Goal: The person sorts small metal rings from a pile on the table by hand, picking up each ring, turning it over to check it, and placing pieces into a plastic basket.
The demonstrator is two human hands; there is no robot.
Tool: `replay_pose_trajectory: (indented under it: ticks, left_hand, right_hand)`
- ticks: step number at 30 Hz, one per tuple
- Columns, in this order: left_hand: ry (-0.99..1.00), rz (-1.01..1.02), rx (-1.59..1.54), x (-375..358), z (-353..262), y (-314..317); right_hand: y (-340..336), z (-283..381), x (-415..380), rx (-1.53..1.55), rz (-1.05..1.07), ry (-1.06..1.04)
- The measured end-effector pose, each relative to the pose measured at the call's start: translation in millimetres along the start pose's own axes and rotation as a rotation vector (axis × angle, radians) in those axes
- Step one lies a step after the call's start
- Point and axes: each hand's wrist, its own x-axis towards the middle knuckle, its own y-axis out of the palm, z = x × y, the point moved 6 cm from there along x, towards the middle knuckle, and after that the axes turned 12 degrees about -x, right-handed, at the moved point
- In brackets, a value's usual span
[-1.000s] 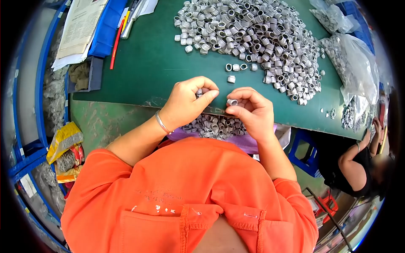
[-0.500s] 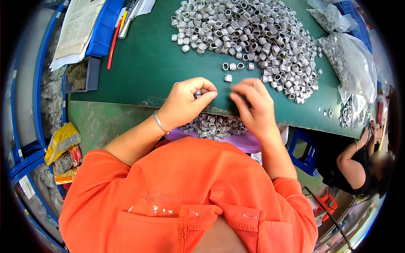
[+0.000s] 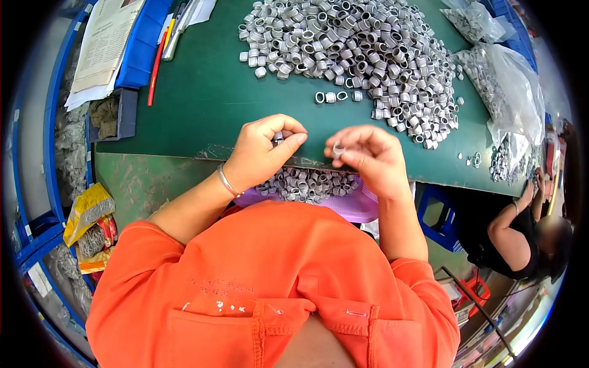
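At the table's front edge, my left hand (image 3: 261, 150) is curled closed around grey metal rings (image 3: 278, 138). Only a bit of them shows between thumb and fingers, so how many is hidden. My right hand (image 3: 377, 159), a short way to the right, pinches a single metal ring (image 3: 338, 149) between thumb and fingertips. Several loose rings (image 3: 331, 97) lie in a short row beyond my hands. Behind them spreads a large heap of the same rings (image 3: 356, 46). Below my hands, a purple container (image 3: 362, 208) at my lap holds more rings (image 3: 307, 186).
The green table (image 3: 202, 104) carries a blue tray (image 3: 144, 46) with papers, pens (image 3: 156, 67) and a grey bin (image 3: 126, 116) at left. Plastic bags of parts (image 3: 512, 92) lie at right. Another person (image 3: 512, 239) works at the far right, near a blue stool (image 3: 438, 218).
The single ring that lay apart in front of the row has left the table. My right hand, empty-looking and blurred before, now holds a ring. My left hand keeps its grip.
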Motion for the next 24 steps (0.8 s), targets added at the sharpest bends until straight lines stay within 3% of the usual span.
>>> replay_pose_trajectory:
  ticks: [1, 3, 5, 7, 9, 12, 15, 17, 18, 19, 21, 24]
  left_hand:
    - [0.002, -0.003, 0.002, 0, 0, -1]
    - [0.081, -0.010, 0.043, -1, -2, -2]
    - [0.108, -0.025, 0.051, 3, -4, 0]
    - [0.146, -0.037, 0.165, 14, -16, 4]
    - [0.218, -0.032, 0.234, 32, -20, 10]
    - [0.313, -0.005, 0.437, 48, -13, 18]
    - [0.371, 0.042, 0.450, 37, -16, 22]
    - [0.395, 0.068, 0.418, 30, -15, 23]
    - [0.417, 0.084, 0.389, 26, -17, 23]
    - [0.412, 0.091, 0.382, 22, -19, 23]
    - [0.249, 0.080, 0.312, 21, -19, 20]
    - [0.252, 0.048, 0.276, 17, -16, 15]
  right_hand:
    - [4, 4, -4, -0.099, 0.082, 0.002]
    - [8, 15, -4, -0.644, 0.241, -0.137]
    - [14, 21, 2, -0.763, 0.198, -0.226]
    - [9, 35, 17, -1.244, -0.184, -0.483]
    - [7, 35, 33, -1.411, -0.421, -0.504]
    - [5, 31, 38, -1.504, -0.427, -0.522]
    - [3, 25, 22, -1.464, -0.370, -0.479]
    - [-8, 15, 15, -0.821, -0.324, -0.176]
    - [-10, 7, 11, -0.517, -0.309, -0.136]
    - [-11, 6, 7, -0.517, -0.315, -0.127]
    - [-11, -3, 4, -0.044, -0.224, -0.005]
    - [-10, -4, 2, 0.119, -0.153, 0.002]
